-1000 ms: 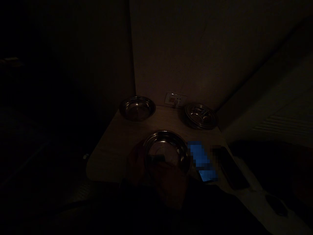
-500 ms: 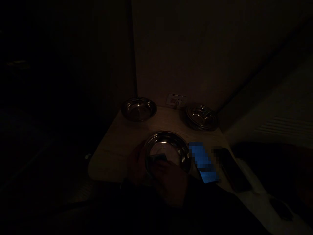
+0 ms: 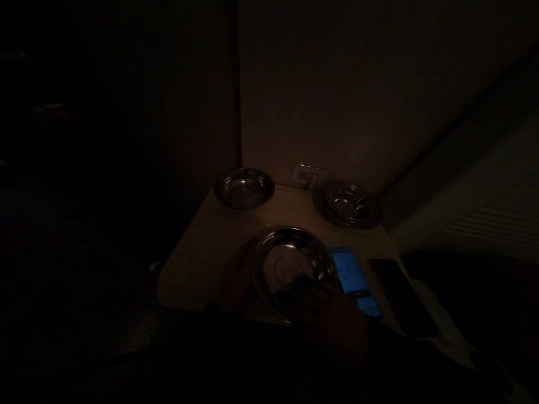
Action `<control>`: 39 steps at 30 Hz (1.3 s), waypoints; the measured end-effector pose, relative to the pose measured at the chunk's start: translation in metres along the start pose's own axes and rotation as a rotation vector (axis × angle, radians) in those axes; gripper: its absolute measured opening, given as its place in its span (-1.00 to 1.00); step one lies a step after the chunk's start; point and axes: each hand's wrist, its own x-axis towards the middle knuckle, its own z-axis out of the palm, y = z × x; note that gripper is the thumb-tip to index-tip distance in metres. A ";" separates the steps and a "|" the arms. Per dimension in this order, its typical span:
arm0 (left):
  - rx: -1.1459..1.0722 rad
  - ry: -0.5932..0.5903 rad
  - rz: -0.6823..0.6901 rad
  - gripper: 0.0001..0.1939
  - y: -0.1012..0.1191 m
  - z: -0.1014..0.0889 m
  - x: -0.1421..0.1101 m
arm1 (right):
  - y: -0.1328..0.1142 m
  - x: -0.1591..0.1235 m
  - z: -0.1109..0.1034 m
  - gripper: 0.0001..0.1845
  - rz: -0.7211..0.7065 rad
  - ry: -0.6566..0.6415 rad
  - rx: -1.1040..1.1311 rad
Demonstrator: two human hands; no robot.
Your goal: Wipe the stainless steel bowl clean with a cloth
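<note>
A shiny round metal bowl (image 3: 282,261) sits near the front of a small wooden table, in very dim light. My left hand (image 3: 238,280) grips its left rim. Inside the bowl, at the lower right, my right hand (image 3: 326,311) presses a dark cloth (image 3: 292,287) against the metal; the cloth's shape is hard to make out. A second metal bowl (image 3: 244,189) stands at the back left, and a stack of metal dishes (image 3: 352,205) at the back right.
A phone with a lit blue screen (image 3: 357,286) lies right of the bowl on the table (image 3: 193,252). Beside it is a dark flat object (image 3: 404,297). A socket plate (image 3: 309,175) is on the wall behind.
My right hand and the cloth have moved rightward inside the bowl, from its left part to its lower right. My left hand stays at the rim. The view has shifted slightly.
</note>
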 end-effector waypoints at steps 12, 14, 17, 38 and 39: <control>0.062 0.089 0.004 -0.58 -0.004 0.004 -0.003 | -0.019 0.022 -0.004 -0.72 0.086 -0.036 0.124; 0.031 0.086 0.031 -0.59 -0.003 0.005 -0.003 | -0.013 0.017 -0.014 -0.75 0.098 -0.103 0.135; 0.039 0.062 0.024 -0.59 -0.001 0.007 -0.006 | -0.006 0.012 -0.021 -0.74 0.085 -0.173 0.149; 0.102 0.098 -0.012 -0.58 -0.004 0.005 -0.011 | 0.002 0.032 -0.027 -0.68 0.119 -0.358 0.398; 0.091 0.093 -0.012 -0.58 -0.004 0.005 -0.011 | 0.002 0.035 -0.026 -0.68 0.102 -0.342 0.421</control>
